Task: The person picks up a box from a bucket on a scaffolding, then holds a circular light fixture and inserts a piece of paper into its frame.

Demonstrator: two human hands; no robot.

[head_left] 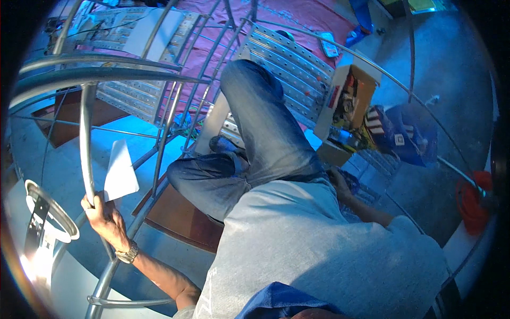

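My left hand [100,212] grips an upright metal tube [86,138], with a white sheet [121,170] rising just beside the fingers; I cannot tell whether they hold it too. A watch is on that wrist. Below the hand, at far left, is a bright lamp-like fixture with a metal ring [66,226]. My right hand [340,183] is low beside my right thigh, near a dark blue item [355,186]; its fingers are partly hidden in shadow. My jeans-clad legs [265,127] are bent in front of me among the scaffold tubes.
Perforated metal scaffold planks [292,69] span ahead over a pink floor covering [324,16]. An open cardboard box of tools [366,85] and a blue bag [404,138] sit to the right. An orange bundle [473,212] is at far right, brown boards [170,212] below.
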